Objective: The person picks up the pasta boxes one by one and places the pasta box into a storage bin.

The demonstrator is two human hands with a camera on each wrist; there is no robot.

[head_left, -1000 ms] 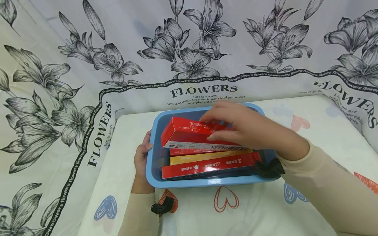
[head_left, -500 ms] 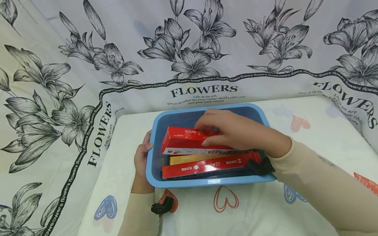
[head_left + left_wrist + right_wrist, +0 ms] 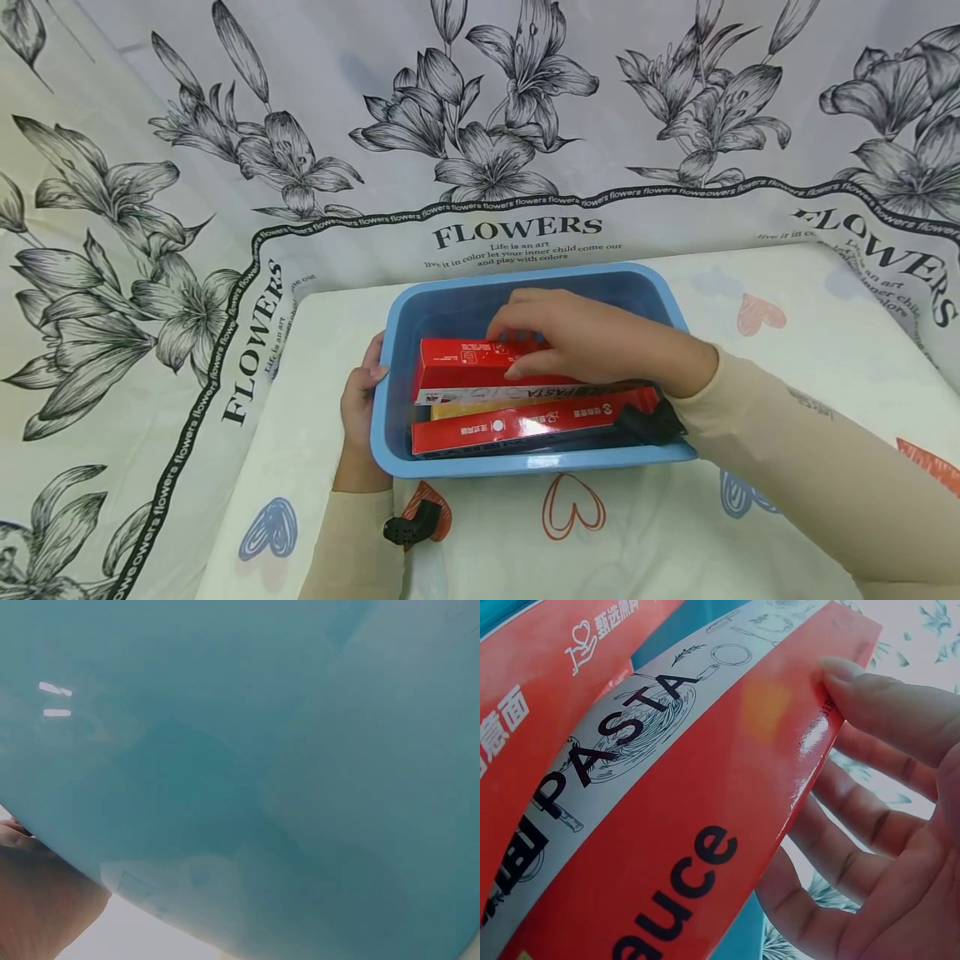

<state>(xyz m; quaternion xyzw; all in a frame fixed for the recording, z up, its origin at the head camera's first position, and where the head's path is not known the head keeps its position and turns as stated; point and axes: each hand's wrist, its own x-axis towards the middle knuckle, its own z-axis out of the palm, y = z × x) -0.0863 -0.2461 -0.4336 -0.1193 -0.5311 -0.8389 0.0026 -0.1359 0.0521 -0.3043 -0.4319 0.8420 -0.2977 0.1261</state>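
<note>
Inside a blue plastic bin [image 3: 525, 467] my right hand [image 3: 581, 337] grips a red pasta box [image 3: 456, 367], thumb on its near side and fingers behind. The right wrist view shows "PASTA" on the white strip of this box [image 3: 705, 772] and the thumb [image 3: 844, 671] near its edge. My left hand [image 3: 362, 404] holds the bin's left side, thumb over the rim. The bin's wall [image 3: 247, 750] fills most of the left wrist view. In front of the held box lie a yellow box [image 3: 457, 409], mostly covered, and a long red box [image 3: 465, 434].
The bin stands on a white cloth [image 3: 495, 542] printed with hearts. Behind and to the left hangs a flower-print curtain [image 3: 300, 100]. Inside the bin, bare blue floor and wall [image 3: 457, 312] show behind the boxes. A black wrist device [image 3: 412, 523] sits by the left sleeve.
My right hand has lowered the red pasta box deeper into the bin and toward the front, over the yellow box. The box is now nearly level. The left hand has stayed in place.
</note>
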